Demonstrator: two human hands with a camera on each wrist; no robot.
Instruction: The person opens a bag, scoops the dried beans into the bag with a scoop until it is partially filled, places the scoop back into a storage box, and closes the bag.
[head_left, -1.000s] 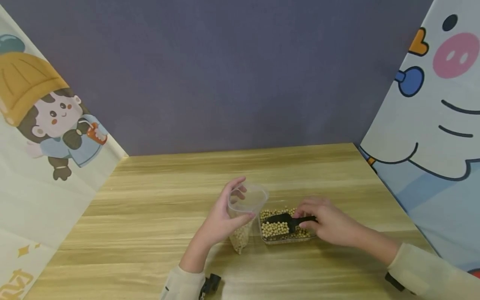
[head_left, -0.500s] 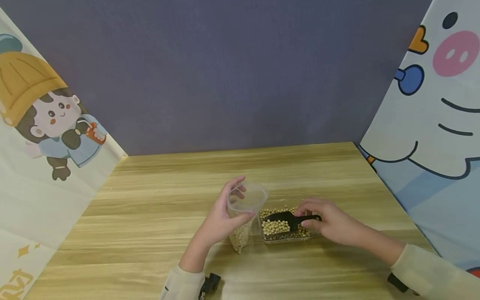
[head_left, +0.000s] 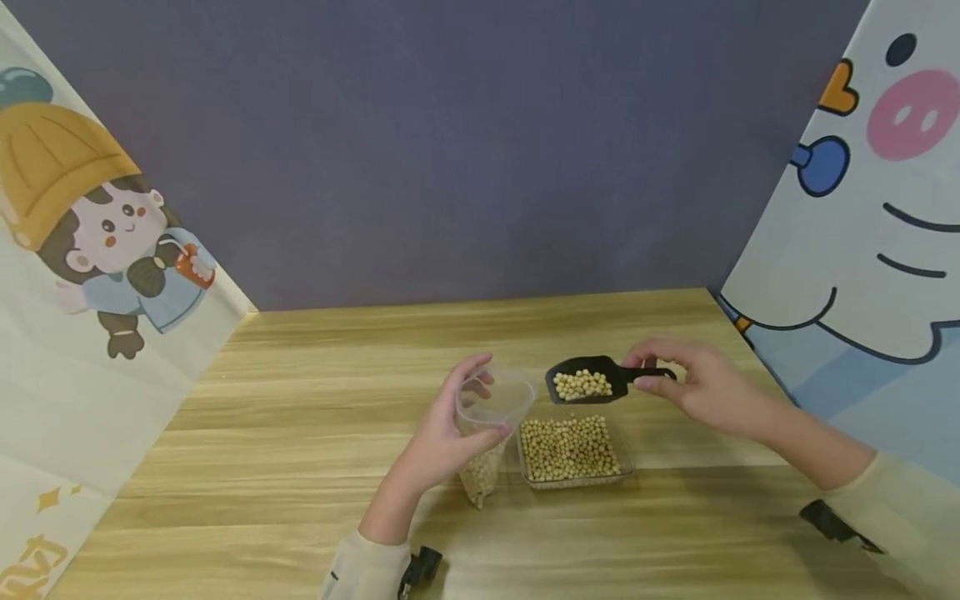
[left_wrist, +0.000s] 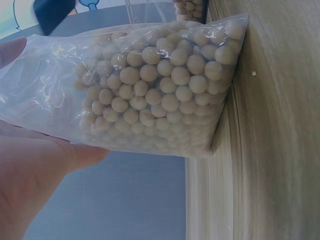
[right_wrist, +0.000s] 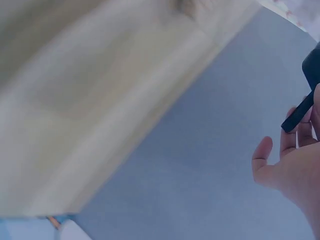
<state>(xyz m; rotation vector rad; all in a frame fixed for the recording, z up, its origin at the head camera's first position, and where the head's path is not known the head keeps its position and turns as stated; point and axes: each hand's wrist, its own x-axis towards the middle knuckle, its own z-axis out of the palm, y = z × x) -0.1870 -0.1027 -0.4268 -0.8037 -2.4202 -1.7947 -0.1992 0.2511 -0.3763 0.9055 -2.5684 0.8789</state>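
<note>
My left hand point(head_left: 438, 437) holds a clear plastic bag point(head_left: 480, 479) by its spread mouth, thumb and fingers around the rim. In the left wrist view pale yellow beans point(left_wrist: 150, 90), like soybeans, fill the lower part of the bag, which stands on the table. With the fingers of my right hand point(head_left: 697, 383) I pinch the handle of a black scoop point(head_left: 618, 379), raised above and behind a clear rectangular tub point(head_left: 577, 482). A small heap of beans lies in the scoop, level and just right of the bag's mouth. More beans point(head_left: 570, 446) fill the tub.
The wooden table point(head_left: 315, 417) runs back to a dark blue-grey partition point(head_left: 480, 150). Printed cartoon panels stand at the left point(head_left: 45, 400) and right point(head_left: 847, 250). The tub sits close to the bag's right side.
My right hand has lifted the scoop with beans out of the tub, up and to the right. The left hand and bag have stayed in place.
</note>
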